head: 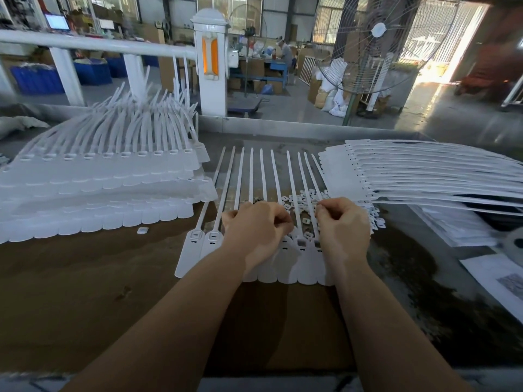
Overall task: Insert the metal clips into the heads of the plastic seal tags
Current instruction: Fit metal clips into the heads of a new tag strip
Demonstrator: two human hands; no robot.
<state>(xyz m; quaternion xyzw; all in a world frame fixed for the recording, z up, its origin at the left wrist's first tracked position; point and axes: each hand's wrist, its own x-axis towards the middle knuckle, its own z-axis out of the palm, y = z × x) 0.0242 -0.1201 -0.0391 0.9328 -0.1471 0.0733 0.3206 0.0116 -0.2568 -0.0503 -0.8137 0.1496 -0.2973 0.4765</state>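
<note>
Left hand: the left hand (256, 232) rests curled on the row of seal tags (198, 250); whether it pinches anything, I cannot tell.
Right hand: the right hand (343, 226) is curled too, fingertips together over a tag strap; its contents are hidden.
Tags: joined side by side on the brown desk (85, 292), straps pointing away.
Clips: small loose pieces (304, 198) heaped between the straps, beyond both hands.
Stacks: tag piles (99, 188) left and right.

Lay flat side by side on the brown table as a joined row of white plastic seal tags (198, 250), paddle ends nearest, thin tails fanned away. Scattered just beyond the heads, a loose heap of small pale clips (300, 198).
</note>
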